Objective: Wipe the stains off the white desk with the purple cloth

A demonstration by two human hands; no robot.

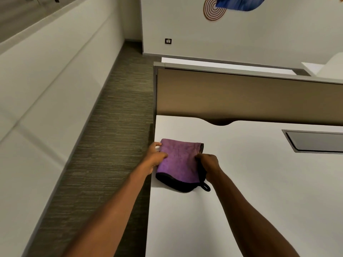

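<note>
While flat on the white desk [241, 191], purple cloth [178, 162] in both grips: left hand [155, 157], right hand [208, 163], fingers curled.

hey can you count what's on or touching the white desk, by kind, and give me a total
Purple cloth: 1
Hands gripping the cloth: 2, left hand and right hand
Grey cable hatch set in the white desk: 1
Total: 4
</note>
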